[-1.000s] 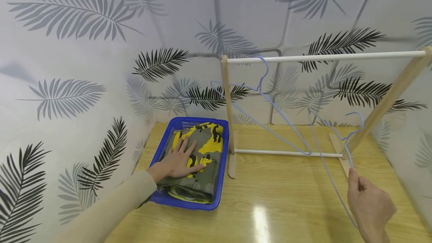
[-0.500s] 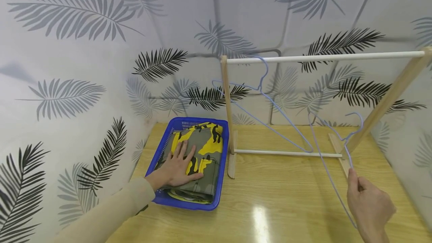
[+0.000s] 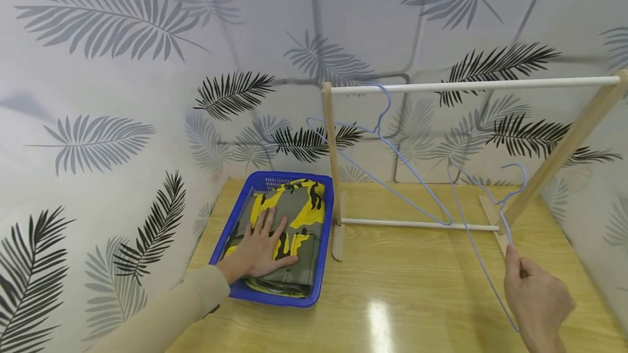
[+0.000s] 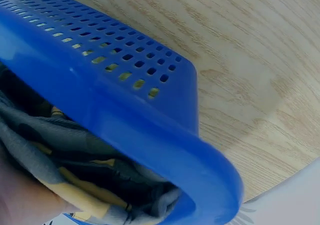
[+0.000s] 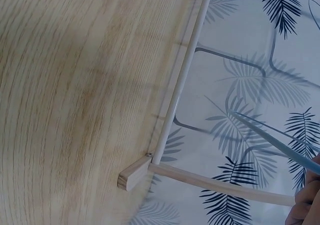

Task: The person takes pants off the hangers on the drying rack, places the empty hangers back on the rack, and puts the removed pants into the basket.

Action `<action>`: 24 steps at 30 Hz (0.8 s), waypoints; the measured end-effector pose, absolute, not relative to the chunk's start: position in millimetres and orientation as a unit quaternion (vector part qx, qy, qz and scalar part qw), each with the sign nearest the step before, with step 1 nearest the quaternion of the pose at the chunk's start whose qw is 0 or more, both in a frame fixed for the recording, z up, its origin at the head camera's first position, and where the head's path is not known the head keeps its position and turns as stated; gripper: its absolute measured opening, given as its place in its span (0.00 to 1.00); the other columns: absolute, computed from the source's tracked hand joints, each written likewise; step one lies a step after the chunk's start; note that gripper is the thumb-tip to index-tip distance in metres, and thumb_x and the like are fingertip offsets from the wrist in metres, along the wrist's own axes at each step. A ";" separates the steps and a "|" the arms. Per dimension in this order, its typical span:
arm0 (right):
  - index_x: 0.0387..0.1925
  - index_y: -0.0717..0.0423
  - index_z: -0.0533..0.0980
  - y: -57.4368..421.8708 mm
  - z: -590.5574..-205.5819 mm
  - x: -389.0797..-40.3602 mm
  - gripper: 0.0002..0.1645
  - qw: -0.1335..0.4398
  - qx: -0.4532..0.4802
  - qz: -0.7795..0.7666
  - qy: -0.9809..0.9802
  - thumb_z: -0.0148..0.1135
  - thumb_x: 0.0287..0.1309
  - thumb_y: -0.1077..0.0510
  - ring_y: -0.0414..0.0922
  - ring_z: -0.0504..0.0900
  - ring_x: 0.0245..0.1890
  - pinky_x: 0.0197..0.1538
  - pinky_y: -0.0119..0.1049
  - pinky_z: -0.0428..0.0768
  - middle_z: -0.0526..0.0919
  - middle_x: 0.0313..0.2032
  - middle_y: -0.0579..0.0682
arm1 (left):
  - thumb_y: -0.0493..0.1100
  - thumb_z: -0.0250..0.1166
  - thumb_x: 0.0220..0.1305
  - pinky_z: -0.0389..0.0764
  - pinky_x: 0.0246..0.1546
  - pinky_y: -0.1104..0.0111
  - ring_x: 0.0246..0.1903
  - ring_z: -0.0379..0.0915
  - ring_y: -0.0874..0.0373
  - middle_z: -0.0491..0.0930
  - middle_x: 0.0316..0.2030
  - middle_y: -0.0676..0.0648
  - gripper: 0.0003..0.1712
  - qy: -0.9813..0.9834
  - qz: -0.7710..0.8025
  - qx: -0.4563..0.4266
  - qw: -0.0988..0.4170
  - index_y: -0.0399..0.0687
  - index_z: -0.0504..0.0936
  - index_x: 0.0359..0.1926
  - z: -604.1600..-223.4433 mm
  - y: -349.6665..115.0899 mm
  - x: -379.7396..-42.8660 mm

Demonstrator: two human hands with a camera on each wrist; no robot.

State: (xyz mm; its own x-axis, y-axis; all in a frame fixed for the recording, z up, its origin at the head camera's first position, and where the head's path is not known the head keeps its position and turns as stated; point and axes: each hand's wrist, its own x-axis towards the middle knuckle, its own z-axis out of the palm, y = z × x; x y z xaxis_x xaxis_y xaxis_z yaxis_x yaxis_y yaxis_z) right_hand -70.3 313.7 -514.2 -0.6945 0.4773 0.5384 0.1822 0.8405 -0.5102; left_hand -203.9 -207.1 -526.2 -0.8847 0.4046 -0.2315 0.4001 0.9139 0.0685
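Note:
My left hand (image 3: 260, 252) lies with spread fingers on folded camouflage clothing (image 3: 306, 217) in grey, yellow and black. The clothing fills a blue plastic basket (image 3: 321, 271), whose perforated side shows large in the left wrist view. At the lower right, my right hand (image 3: 538, 293) grips a thin light-blue clothes hanger (image 3: 478, 257) by one arm, its hook pointing up toward the rack. In the right wrist view the fingers (image 5: 307, 197) curl at the edge beside the hanger. A second blue hanger (image 3: 402, 157) hangs from the rack's top rail.
A rack with a white top rail (image 3: 471, 85), wooden posts (image 3: 569, 146) and a lower white bar (image 3: 392, 222) stands on the wooden table (image 3: 412, 287). It is right of the basket. A leaf-patterned wall covering (image 3: 122, 178) encloses the back and sides.
My left hand has shifted slightly on the clothing, down and a little right in the head view. The right hand and its hanger hold nearly still.

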 end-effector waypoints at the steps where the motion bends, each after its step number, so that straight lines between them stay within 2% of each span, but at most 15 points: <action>1: 0.04 0.51 0.61 313.9 -514.3 -70.1 0.42 0.345 -0.184 0.214 -0.895 0.51 0.77 0.41 0.39 0.52 0.07 0.15 0.35 0.49 0.60 0.03 0.45 | 0.85 0.47 0.67 0.49 0.78 0.29 0.85 0.27 0.34 0.28 0.85 0.37 0.62 0.971 0.008 0.207 0.122 0.56 0.39 0.86 -526.2 -207.1 -203.6; 9: 0.02 0.50 0.59 318.2 -511.4 -67.5 0.43 0.369 -0.146 0.196 -0.896 0.50 0.77 0.44 0.33 0.48 0.05 0.12 0.29 0.46 0.59 0.02 0.44 | 0.84 0.49 0.66 0.53 0.78 0.30 0.85 0.32 0.32 0.32 0.85 0.35 0.63 0.969 0.001 0.207 0.131 0.53 0.41 0.86 -516.4 -205.5 -204.8; 16: 0.02 0.51 0.60 319.5 -506.9 -67.1 0.43 0.389 -0.137 0.185 -0.892 0.50 0.77 0.43 0.32 0.48 0.05 0.12 0.30 0.46 0.62 0.02 0.49 | 0.83 0.53 0.66 0.57 0.79 0.34 0.84 0.37 0.31 0.37 0.85 0.32 0.64 0.968 0.010 0.208 0.139 0.50 0.44 0.86 -503.3 -203.0 -208.8; 24: 0.02 0.51 0.58 321.6 -499.5 -68.8 0.44 0.415 -0.126 0.177 -0.884 0.49 0.76 0.41 0.32 0.45 0.06 0.12 0.28 0.44 0.59 0.02 0.48 | 0.79 0.58 0.66 0.58 0.79 0.36 0.83 0.44 0.31 0.49 0.83 0.30 0.63 0.963 0.037 0.236 0.120 0.44 0.48 0.85 -483.4 -194.4 -213.5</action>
